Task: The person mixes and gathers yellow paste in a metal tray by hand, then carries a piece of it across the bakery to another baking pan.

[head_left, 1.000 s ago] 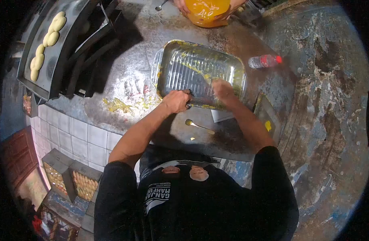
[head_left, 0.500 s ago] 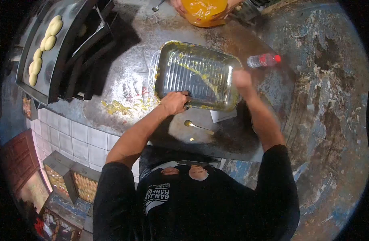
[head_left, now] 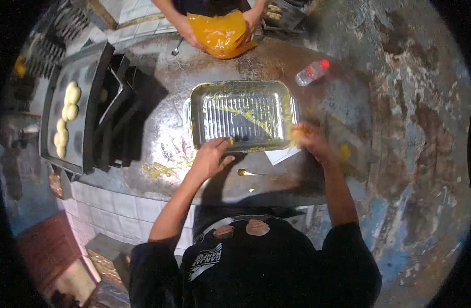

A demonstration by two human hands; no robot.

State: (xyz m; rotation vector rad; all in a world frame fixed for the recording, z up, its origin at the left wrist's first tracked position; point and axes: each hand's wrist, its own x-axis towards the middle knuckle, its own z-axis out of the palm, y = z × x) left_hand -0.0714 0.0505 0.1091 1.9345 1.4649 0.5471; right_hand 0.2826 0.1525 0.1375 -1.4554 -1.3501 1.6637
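Observation:
A glass baking dish (head_left: pixel 240 149) smeared with yellow residue stands on the worktop in front of me. Over its near rim reach the fingers of my left hand (head_left: pixel 211 160), with the thumb apart outside the dish. My right hand (head_left: pixel 313 142), slightly blurred, is at the dish's right near corner. Its fingers are curled, and a pale yellowish patch shows at their tips; I cannot make out what it is. A spoon (head_left: pixel 242 172) lies on the worktop between me and the dish. Under the dish's right near corner sticks out a white sheet (head_left: pixel 280 155).
A plastic bottle with a red cap (head_left: pixel 312 73) stands or lies beyond the dish. Across the worktop, another person's hands hold an orange plastic bag (head_left: pixel 220 35). At left, a dark tray (head_left: pixel 86 118) holds pale dough pieces (head_left: pixel 71 97). Yellow smears (head_left: pixel 161 170) mark the worktop.
My left hand has loosened from the near rim, its thumb now apart. My right hand has come down along the dish's right side. The view has shifted, showing more of the far side.

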